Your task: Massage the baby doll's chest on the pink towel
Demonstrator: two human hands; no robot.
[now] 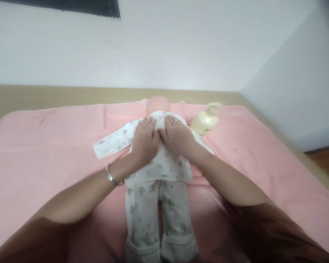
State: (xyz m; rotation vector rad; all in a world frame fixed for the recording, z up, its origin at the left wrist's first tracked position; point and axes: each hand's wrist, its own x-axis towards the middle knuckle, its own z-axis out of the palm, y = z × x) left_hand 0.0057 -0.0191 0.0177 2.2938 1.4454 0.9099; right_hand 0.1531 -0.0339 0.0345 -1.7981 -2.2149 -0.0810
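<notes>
A baby doll (pixel 158 103) lies on the bed, its bare head pointing away from me. It wears a white printed top (pixel 164 166) and matching trousers (pixel 144 208) with folded cuffs. My left hand (pixel 146 138) rests flat on the upper part of the top, left of the middle, fingers stretched toward the doll's head. Beside it, my right hand (pixel 178 135) presses flat on the other side, the two thumbs almost meeting. Neither hand grips anything. One sleeve (pixel 113 142) spreads out to the left; the right sleeve is partly behind my forearm.
A pale yellow pump bottle (pixel 205 122) lies tilted on the pink sheet (pixel 57 146), just right of the doll. Beyond the sheet runs a tan surface edge (pixel 71 94) against the white wall (pixel 167 47). A dark panel (pixel 93 6) hangs at upper left.
</notes>
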